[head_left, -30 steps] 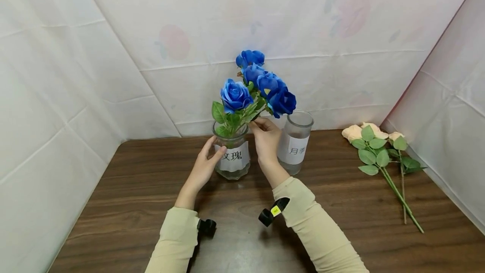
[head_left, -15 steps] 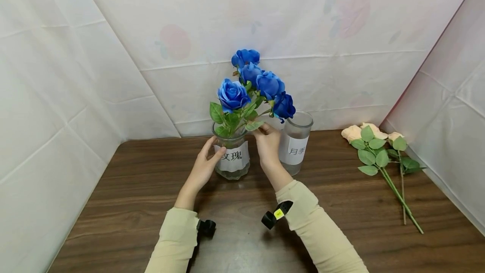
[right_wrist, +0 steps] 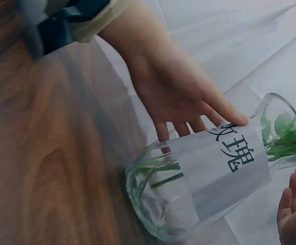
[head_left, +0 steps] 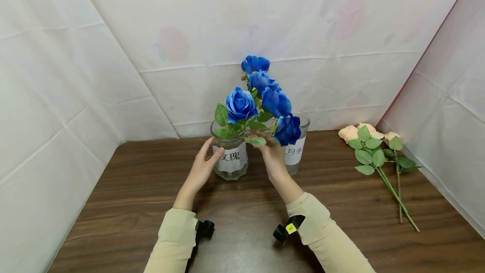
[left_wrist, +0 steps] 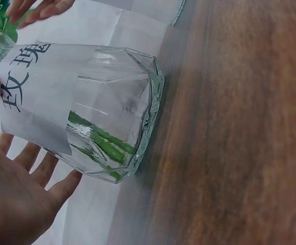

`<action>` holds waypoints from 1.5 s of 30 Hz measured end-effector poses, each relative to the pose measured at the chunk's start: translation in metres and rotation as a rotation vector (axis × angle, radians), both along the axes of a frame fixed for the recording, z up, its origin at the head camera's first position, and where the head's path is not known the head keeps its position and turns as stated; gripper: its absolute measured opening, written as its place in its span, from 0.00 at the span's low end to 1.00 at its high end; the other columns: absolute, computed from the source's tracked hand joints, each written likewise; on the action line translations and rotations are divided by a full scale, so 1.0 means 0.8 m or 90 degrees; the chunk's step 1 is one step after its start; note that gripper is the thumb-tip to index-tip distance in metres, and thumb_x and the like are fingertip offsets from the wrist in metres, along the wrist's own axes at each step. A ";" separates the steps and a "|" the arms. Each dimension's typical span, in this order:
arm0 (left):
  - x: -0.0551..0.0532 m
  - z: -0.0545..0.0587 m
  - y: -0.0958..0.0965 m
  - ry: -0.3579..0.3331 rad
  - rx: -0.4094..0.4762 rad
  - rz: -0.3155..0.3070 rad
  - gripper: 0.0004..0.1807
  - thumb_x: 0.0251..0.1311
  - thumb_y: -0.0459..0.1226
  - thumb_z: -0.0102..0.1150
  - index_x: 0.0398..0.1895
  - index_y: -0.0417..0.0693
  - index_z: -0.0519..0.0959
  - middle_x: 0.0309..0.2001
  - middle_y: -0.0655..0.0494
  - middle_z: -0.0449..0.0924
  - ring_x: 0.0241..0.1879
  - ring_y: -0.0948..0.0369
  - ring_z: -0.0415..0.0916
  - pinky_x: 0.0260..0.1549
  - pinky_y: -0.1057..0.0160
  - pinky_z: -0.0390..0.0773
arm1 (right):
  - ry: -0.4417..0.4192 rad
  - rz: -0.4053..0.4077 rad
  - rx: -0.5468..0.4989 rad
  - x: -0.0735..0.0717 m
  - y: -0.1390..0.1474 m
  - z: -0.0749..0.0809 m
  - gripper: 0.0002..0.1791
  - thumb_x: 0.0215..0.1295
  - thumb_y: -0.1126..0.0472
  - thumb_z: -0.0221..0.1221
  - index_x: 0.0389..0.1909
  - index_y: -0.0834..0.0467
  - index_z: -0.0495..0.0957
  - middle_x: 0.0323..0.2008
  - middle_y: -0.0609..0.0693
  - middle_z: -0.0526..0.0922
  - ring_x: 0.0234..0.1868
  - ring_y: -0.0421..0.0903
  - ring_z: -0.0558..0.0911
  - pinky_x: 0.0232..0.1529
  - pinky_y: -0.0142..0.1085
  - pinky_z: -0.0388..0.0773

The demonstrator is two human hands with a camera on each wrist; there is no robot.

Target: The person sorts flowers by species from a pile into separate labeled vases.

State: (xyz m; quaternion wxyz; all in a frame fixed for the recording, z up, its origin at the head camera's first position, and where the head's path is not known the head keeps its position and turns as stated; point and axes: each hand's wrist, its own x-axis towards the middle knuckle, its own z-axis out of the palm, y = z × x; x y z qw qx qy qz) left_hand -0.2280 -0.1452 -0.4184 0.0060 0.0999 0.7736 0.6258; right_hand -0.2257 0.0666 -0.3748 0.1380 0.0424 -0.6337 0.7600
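A glass vase (head_left: 230, 175) with a white paper label stands upright on the table, blue roses (head_left: 241, 105) leaning out of it to the right. My left hand (head_left: 200, 168) holds the vase from the left, thumb at the label's edge and fingers along its side. Green stem ends (left_wrist: 109, 148) show through the lower glass. At the right of the rim is my right hand (head_left: 275, 160), its fingers among the leaves and stems below the lowest rose (head_left: 288, 129). Leaves partly cover those fingertips, so I cannot tell whether they pinch a stem.
A second labelled glass vase (head_left: 293, 169) stands just right of my right hand, partly hidden by it and a rose. Peach roses (head_left: 349, 133) with long green stems lie at the table's right side. White cloth (head_left: 189, 108) hangs behind the brown wooden table (head_left: 125, 205).
The blue roses shift left slightly, then tip right and lower, the lowest one now in front of the second vase. My right hand has moved slightly right; my left stays on the vase.
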 end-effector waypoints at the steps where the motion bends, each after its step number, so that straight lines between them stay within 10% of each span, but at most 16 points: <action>1: 0.001 0.000 0.000 0.002 -0.002 0.001 0.39 0.73 0.51 0.50 0.79 0.48 0.49 0.75 0.45 0.53 0.74 0.48 0.49 0.70 0.45 0.55 | -0.001 0.009 -0.001 0.004 0.004 -0.001 0.14 0.64 0.72 0.62 0.51 0.71 0.81 0.45 0.52 0.86 0.44 0.39 0.82 0.45 0.37 0.80; 11: 0.033 0.037 0.000 0.062 0.025 0.070 0.33 0.73 0.38 0.53 0.75 0.38 0.56 0.71 0.39 0.60 0.69 0.45 0.58 0.65 0.44 0.60 | -0.003 0.027 0.087 0.051 0.062 -0.009 0.09 0.62 0.67 0.67 0.40 0.68 0.83 0.36 0.52 0.88 0.40 0.43 0.85 0.46 0.34 0.80; 23: 0.067 0.023 0.008 0.169 0.054 0.242 0.18 0.70 0.42 0.58 0.57 0.43 0.77 0.50 0.50 0.78 0.48 0.60 0.72 0.46 0.62 0.69 | 0.003 -0.003 0.208 0.088 0.162 -0.008 0.18 0.64 0.62 0.67 0.50 0.69 0.82 0.41 0.51 0.87 0.41 0.38 0.83 0.43 0.29 0.80; 35: 0.084 0.026 0.079 0.120 -0.083 -0.039 0.19 0.71 0.46 0.56 0.60 0.51 0.77 0.56 0.57 0.78 0.54 0.54 0.75 0.54 0.47 0.73 | -0.015 -0.033 0.374 0.120 0.263 -0.014 0.18 0.68 0.56 0.64 0.55 0.61 0.81 0.43 0.47 0.87 0.43 0.36 0.82 0.40 0.30 0.80; 45: 0.046 0.024 0.152 0.057 -0.147 -0.097 0.34 0.71 0.47 0.57 0.75 0.47 0.60 0.71 0.46 0.62 0.68 0.48 0.62 0.64 0.46 0.66 | -0.064 -0.069 0.437 0.145 0.339 -0.010 0.21 0.69 0.53 0.63 0.57 0.60 0.80 0.44 0.34 0.84 0.45 0.30 0.80 0.40 0.24 0.77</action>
